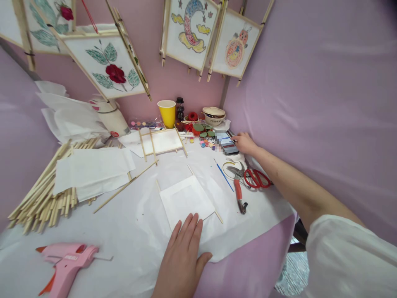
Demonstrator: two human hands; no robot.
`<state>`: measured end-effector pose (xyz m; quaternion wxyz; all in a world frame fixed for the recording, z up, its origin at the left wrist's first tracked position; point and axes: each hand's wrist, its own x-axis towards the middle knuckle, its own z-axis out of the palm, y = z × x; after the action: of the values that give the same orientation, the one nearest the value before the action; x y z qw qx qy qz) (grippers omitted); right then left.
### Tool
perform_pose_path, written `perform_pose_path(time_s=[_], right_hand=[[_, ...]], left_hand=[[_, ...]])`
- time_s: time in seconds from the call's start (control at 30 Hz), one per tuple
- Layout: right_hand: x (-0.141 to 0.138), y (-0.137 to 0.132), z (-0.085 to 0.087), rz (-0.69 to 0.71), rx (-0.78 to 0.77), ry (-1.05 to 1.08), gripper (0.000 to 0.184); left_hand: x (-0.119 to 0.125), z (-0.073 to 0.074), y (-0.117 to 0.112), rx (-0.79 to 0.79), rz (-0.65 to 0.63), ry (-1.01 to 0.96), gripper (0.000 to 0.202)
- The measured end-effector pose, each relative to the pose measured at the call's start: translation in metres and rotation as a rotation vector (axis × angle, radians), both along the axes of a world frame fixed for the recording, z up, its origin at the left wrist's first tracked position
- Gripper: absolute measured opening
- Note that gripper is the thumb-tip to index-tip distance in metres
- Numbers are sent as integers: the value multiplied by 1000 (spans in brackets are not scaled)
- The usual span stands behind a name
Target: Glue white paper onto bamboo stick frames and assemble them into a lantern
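Note:
My left hand lies flat, fingers stretched, with its fingertips on the near edge of a white paper panel. Thin wooden sticks poke out at the panel's corners. Over at the back right, my right hand is at the right edge of a lit smartphone. Its fingers are bent and drawn together; what is between them, if anything, is hidden. A blue paintbrush, pruning shears with red handles and red scissors lie between the panel and my right arm.
A pink glue gun lies front left. Behind it are a pile of wooden sticks and white sheets. A stick frame, yellow cup, lidded bowl and paints stand behind. Decorated lanterns hang overhead.

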<state>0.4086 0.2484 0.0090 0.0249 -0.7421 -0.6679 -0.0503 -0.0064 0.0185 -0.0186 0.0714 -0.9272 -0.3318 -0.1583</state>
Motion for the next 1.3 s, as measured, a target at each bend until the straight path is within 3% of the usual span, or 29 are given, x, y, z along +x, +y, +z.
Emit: perform_pose_path(time_s=[0.4,0.6,0.7,0.8,0.93,1.03,1.13,1.3], right_hand=[[-3,-6,-3,40,41,74,33],[-21,-22,20,36,164,166,47],[-50,-50,36,65,224,221,48],[-101,-101,42,185,250,275,46],[-178,-185,29,515,241,378,44],[-213,-230,13,619,187,343,45],[-225,-250,-2,626,166,331,47],[-224,-249,-12,636,129,282,47]], left_hand=[[0,1,-2,-86,4,-23,61],[0,-1,-3,-110,2,-22,62],[0,1,-3,-119,7,-18,62],[0,5,-3,-116,18,-21,62],[-1,11,-3,-81,67,-53,65],[-3,9,-4,-81,113,-47,70],[-3,5,-5,-116,151,7,75],[-3,3,-6,-169,166,64,74]])
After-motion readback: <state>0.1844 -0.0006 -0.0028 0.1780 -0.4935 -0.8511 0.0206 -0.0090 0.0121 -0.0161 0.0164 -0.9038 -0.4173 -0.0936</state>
